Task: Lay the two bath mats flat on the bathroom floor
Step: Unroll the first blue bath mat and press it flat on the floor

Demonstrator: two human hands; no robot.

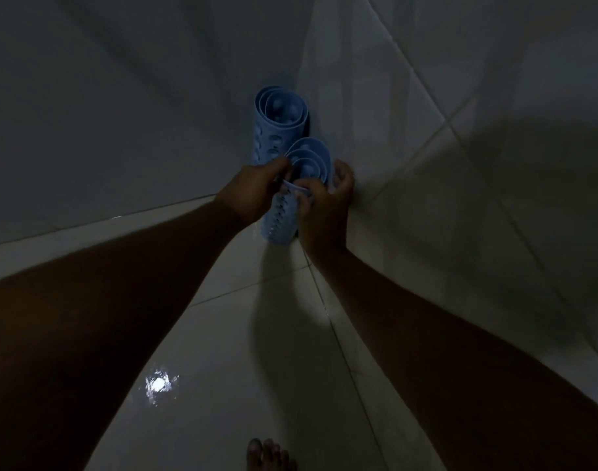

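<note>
Two blue rubber bath mats stand rolled up on end in the corner where two tiled walls meet. The farther roll [280, 122] leans against the wall and nothing touches it. The nearer roll [309, 161] stands in front of it, its suction cups showing along the side. My left hand [257, 190] pinches the top edge of the nearer roll from the left. My right hand [326, 205] grips the loose outer flap of the same roll from the right, fingers curled round it.
The white tiled floor [240, 385] is glossy, with a bright light reflection at the lower left. Tiled walls close in on the left and right of the corner. My bare foot [268, 453] shows at the bottom edge. The room is dim.
</note>
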